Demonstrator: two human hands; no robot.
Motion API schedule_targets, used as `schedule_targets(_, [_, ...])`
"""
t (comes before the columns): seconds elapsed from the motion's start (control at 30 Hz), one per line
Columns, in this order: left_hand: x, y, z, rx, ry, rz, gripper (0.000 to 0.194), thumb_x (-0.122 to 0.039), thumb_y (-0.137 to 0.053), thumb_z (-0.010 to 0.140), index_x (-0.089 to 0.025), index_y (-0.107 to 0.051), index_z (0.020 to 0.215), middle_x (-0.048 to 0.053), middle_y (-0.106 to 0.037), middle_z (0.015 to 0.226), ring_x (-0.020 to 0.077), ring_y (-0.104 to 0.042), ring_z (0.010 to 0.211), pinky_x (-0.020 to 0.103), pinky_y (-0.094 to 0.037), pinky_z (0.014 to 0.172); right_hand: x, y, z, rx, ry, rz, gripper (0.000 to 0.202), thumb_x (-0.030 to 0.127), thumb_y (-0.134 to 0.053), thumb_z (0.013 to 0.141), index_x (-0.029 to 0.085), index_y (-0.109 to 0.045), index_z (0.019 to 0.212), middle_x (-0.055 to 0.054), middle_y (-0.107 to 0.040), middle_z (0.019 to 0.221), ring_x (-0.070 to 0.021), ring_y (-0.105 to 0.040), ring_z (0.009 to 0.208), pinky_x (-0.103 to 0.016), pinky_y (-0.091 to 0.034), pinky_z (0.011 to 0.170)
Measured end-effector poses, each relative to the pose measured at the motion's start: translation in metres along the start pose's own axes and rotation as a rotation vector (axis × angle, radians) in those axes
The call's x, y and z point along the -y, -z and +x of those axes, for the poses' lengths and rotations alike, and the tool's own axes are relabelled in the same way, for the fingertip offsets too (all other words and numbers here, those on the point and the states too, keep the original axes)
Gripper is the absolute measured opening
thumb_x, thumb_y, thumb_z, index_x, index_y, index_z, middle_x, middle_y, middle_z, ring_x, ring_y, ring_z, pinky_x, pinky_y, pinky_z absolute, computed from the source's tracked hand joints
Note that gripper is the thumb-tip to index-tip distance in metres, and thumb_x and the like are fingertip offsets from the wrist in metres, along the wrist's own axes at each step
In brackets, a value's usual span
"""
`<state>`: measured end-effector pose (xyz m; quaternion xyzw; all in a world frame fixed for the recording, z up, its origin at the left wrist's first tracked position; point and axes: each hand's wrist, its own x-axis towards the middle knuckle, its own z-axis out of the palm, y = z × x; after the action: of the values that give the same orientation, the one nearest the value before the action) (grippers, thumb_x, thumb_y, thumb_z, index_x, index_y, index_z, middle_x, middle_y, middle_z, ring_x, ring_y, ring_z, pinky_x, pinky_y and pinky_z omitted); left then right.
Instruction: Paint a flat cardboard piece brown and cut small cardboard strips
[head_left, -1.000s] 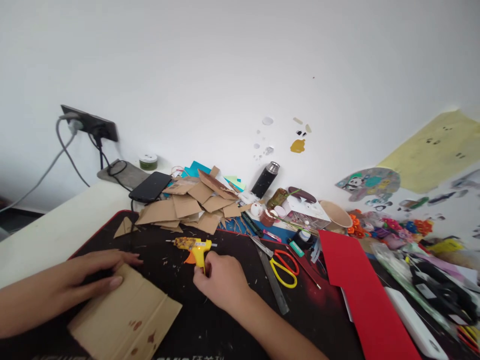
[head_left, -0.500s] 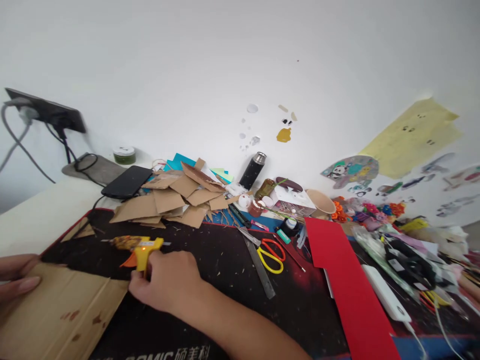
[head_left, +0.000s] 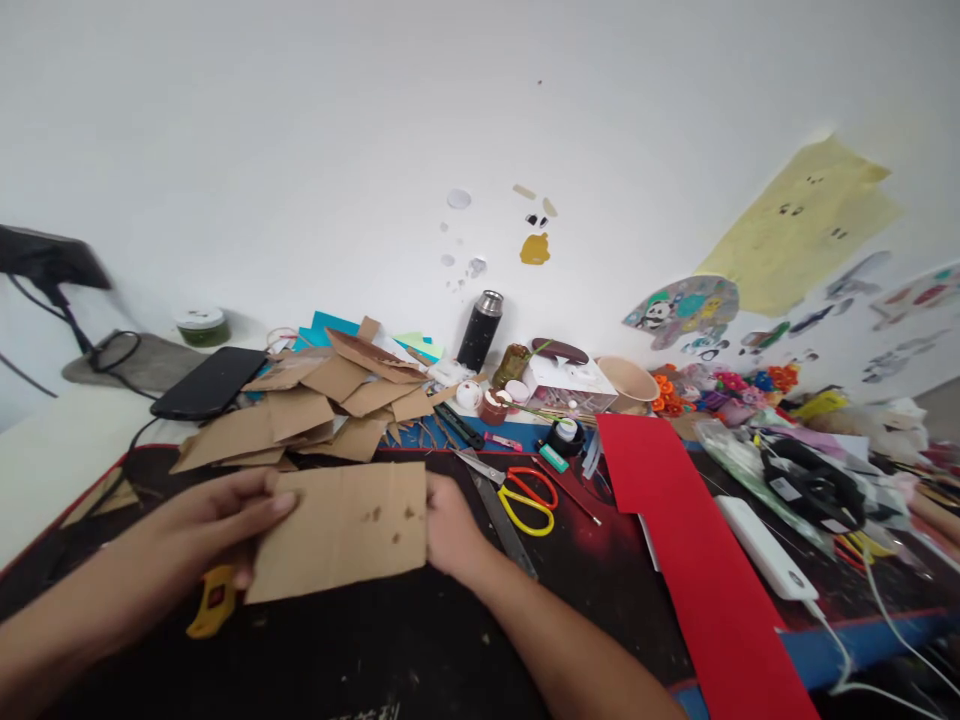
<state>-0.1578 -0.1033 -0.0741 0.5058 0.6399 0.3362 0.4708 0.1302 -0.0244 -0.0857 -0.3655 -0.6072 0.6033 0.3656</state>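
Observation:
A rectangular piece of brown cardboard (head_left: 337,535), marked with small dark brown spots, is held up above the black mat (head_left: 420,640). My left hand (head_left: 232,515) pinches its left edge, thumb in front. At the right edge is my right hand (head_left: 454,525), curled, with its fingers hidden behind the cardboard. What they grip does not show. Below my left hand lies a yellow tool (head_left: 210,605) with a dark patch, partly covered. The glue gun cannot be seen. Scissors (head_left: 529,500) with red and yellow handles lie right of my right hand, beside a metal ruler (head_left: 510,535).
A heap of cardboard scraps (head_left: 300,415) lies behind my hands, with a black phone-like slab (head_left: 210,383) to its left. Farther back stands a black flask (head_left: 481,332). Red card (head_left: 690,560) and a white power strip (head_left: 772,560) lie on the right.
My left hand has brought the cardboard from the lower left towards the middle and raised it. My right hand, earlier on the glue gun's handle, has moved right, behind the cardboard's edge. The view has shifted.

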Motion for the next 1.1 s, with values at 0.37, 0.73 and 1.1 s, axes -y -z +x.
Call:
schedule_targets(0.37, [-0.050, -0.070, 0.042, 0.209, -0.002, 0.146, 0.073, -0.092, -0.070, 0.077, -0.027, -0.067, 0.109, -0.002, -0.074, 0.073, 0.0257, -0.074, 0.060, 0.037, -0.059, 0.060, 0.000, 0.076, -0.010, -0.384, 0.050, -0.037, 0.047, 0.066, -0.065, 0.104, 0.021, -0.075, 0.094, 0.008, -0.050, 0.052, -0.0136, -0.043, 0.046, -0.026, -0.034, 0.049])
schedule_targets(0.73, [-0.008, -0.073, 0.045, -0.073, -0.818, 0.885, 0.077, -0.078, -0.069, 0.097, -0.037, -0.062, 0.162, 0.010, -0.070, 0.165, 0.0389, -0.069, 0.148, 0.049, -0.056, 0.120, 0.010, 0.054, -0.033, -0.159, 0.163, -0.597, 0.025, 0.039, -0.065, 0.113, 0.023, -0.082, 0.104, -0.001, -0.077, 0.080, -0.0181, -0.068, 0.073, -0.028, -0.044, 0.071])
schedule_targets(1.1, [0.007, -0.094, 0.059, -0.028, -0.754, 0.960, 0.088, -0.073, -0.079, 0.091, -0.028, -0.063, 0.164, 0.018, -0.075, 0.158, 0.0442, -0.072, 0.141, 0.057, -0.057, 0.115, 0.014, 0.055, -0.035, -0.211, 0.202, -0.476, 0.026, 0.041, -0.065, 0.110, 0.024, -0.082, 0.101, -0.001, -0.075, 0.080, -0.0187, -0.066, 0.072, -0.029, -0.044, 0.070])
